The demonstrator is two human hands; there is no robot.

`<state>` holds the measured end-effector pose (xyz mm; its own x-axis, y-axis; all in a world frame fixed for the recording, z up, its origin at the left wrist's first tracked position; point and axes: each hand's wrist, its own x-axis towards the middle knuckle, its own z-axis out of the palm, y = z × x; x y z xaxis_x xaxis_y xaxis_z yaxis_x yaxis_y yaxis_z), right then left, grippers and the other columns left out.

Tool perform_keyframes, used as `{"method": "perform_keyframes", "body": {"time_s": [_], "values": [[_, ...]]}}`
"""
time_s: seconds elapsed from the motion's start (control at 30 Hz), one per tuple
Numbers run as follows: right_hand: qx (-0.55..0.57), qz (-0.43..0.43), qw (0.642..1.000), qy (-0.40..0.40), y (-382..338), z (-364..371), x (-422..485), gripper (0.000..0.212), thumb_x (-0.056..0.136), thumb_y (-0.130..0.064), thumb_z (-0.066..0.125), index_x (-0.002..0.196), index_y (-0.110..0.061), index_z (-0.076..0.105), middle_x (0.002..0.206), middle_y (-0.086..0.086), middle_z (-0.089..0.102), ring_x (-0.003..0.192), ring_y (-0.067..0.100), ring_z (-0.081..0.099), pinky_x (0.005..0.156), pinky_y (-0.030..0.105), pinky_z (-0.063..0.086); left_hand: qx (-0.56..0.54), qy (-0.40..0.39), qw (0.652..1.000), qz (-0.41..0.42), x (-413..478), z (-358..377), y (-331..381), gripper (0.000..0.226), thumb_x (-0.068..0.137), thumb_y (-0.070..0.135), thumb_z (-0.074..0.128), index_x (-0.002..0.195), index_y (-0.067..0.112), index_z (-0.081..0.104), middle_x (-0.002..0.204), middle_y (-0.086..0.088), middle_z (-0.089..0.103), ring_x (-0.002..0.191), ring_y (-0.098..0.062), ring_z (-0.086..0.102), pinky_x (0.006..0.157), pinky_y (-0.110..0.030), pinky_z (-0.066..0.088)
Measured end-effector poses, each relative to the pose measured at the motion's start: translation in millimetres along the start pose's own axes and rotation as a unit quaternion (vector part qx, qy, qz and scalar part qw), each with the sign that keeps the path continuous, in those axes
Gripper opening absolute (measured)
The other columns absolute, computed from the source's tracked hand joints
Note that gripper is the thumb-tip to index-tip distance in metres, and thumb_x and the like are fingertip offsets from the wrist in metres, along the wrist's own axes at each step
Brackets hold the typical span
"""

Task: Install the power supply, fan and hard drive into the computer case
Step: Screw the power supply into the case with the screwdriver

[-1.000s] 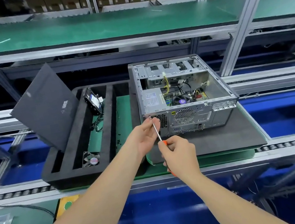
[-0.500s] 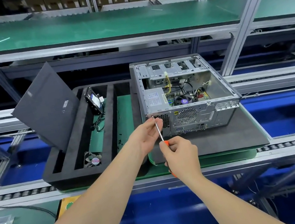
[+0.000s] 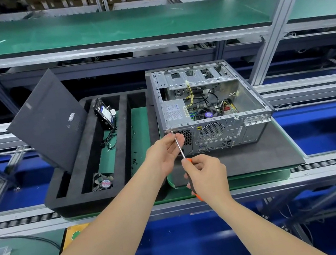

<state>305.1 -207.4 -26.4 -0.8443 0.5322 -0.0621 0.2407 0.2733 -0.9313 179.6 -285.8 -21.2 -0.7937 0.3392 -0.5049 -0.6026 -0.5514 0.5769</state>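
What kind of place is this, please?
Probably a computer assembly line in a factory: an open computer case sits on a roller conveyor, beside a foam tray of parts.

Both forearms bare, reaching forward, converging. Left hand (image 3: 165,156) pinches the screwdriver (image 3: 178,145) shaft near its tip. Right hand (image 3: 208,175) lower, fingers curled round the handle.
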Motion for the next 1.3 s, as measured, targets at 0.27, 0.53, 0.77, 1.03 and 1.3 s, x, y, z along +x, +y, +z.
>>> {"method": "perform_keyframes", "body": {"time_s": [0.27, 0.53, 0.77, 1.03, 1.3], "values": [[0.151, 0.147, 0.974, -0.086, -5, 12, -4, 0.032, 0.103, -0.042, 0.059, 0.098, -0.013, 0.072, 0.075, 0.006, 0.076, 0.055, 0.022, 0.069, 0.047, 0.033, 0.056, 0.066, -0.017, 0.998, -0.014, 2, -2, 0, 0.015, 0.097, 0.003, 0.064, 0.106, -0.009, 0.065, 0.088, -0.019, 0.076, 0.078, -0.024, 0.077, 0.064, -0.031, 0.062], [0.197, 0.210, 0.952, -0.101, -4, 13, -2, 0.032, 0.101, -0.037, 0.066, 0.099, -0.006, 0.072, 0.072, 0.003, 0.071, 0.054, 0.017, 0.063, 0.050, 0.032, 0.056, 0.081, 0.006, 0.997, -0.018, 3, -1, -1, 0.014, 0.090, 0.007, 0.074, 0.096, -0.004, 0.068, 0.086, -0.015, 0.073, 0.071, -0.018, 0.075, 0.061, -0.027, 0.061], [0.294, 0.308, 0.889, -0.167, -9, 10, -3, 0.048, 0.105, -0.049, 0.053, 0.109, -0.006, 0.075, 0.083, 0.008, 0.070, 0.056, 0.018, 0.059, 0.051, 0.030, 0.049, 0.138, -0.075, 0.984, -0.083, 1, -12, 12, 0.017, 0.103, 0.001, 0.050, 0.109, -0.004, 0.066, 0.094, -0.015, 0.078, 0.081, -0.025, 0.078, 0.066, -0.035, 0.064], [0.292, 0.327, 0.891, -0.116, -14, 9, -2, 0.050, 0.109, -0.045, 0.048, 0.085, -0.006, 0.070, 0.061, 0.004, 0.062, 0.050, 0.017, 0.056, 0.048, 0.028, 0.048, 0.163, -0.030, 0.985, -0.049, 5, -8, 4, 0.008, 0.097, 0.005, 0.064, 0.098, -0.003, 0.067, 0.076, -0.012, 0.076, 0.069, -0.020, 0.076, 0.057, -0.028, 0.061], [0.167, 0.250, 0.952, -0.059, -10, 13, -4, 0.046, 0.096, -0.051, 0.068, 0.089, -0.006, 0.069, 0.066, 0.002, 0.065, 0.048, 0.016, 0.059, 0.048, 0.029, 0.051, 0.175, 0.010, 0.984, -0.033, 9, -3, -1, 0.016, 0.090, 0.011, 0.076, 0.098, 0.000, 0.068, 0.069, -0.009, 0.074, 0.060, -0.015, 0.073, 0.052, -0.024, 0.057]]}}
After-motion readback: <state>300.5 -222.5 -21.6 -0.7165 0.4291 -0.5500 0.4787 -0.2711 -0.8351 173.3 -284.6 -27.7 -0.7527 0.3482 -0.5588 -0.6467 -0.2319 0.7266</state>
